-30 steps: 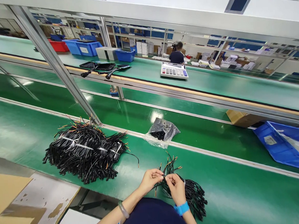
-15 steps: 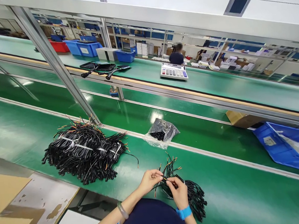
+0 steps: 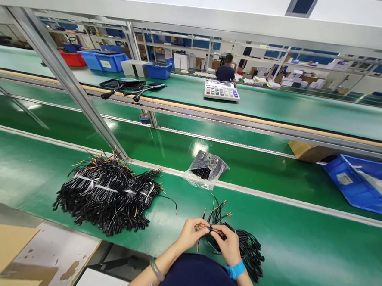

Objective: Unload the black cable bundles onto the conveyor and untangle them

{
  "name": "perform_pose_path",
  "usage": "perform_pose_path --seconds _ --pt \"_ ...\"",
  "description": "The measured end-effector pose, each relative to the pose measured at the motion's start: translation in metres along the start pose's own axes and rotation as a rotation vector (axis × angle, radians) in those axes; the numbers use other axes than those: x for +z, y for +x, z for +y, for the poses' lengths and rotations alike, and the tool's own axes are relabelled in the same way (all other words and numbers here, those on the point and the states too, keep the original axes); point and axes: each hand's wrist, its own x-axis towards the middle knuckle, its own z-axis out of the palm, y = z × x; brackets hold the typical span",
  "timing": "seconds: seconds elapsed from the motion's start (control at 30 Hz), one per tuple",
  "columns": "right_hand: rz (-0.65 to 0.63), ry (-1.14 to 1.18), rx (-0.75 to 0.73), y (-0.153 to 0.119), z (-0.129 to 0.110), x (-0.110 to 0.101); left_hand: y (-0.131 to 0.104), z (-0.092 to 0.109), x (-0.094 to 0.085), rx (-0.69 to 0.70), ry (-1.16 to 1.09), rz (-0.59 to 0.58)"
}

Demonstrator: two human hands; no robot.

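Observation:
My left hand [image 3: 192,233] and my right hand [image 3: 228,243] meet over a bundle of black cables [image 3: 249,248], their fingertips almost touching. Between the pinched fingers is a small black piece [image 3: 210,229] at the end of a thin black cable; its exact shape is too small to tell. The right fingers pinch the cable, and the left fingers close on the black piece. Stripped orange wire ends [image 3: 225,202] fan out behind my hands, while the dark connector ends of the bundle lie to the right of my right wrist.
A large pile of tied black cables [image 3: 106,195] lies to the left on the green bench [image 3: 300,244]. Beyond my hands sits a clear plastic bag [image 3: 208,170] of small black parts. A blue bin [image 3: 358,189] stands right; a calculator [image 3: 220,90] rests on the shelf.
My hands have drawn closer together. The orange wire end that showed between my fingers is now hidden, with a black piece visible there. The camera has shifted slightly.

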Motion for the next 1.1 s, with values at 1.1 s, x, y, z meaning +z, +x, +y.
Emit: perform_pose_path --seconds 1.1 --pt "-0.223 0.149 0.093 -0.011 0.008 0.004 -0.008 0.017 -0.005 0.267 0.355 -0.216"
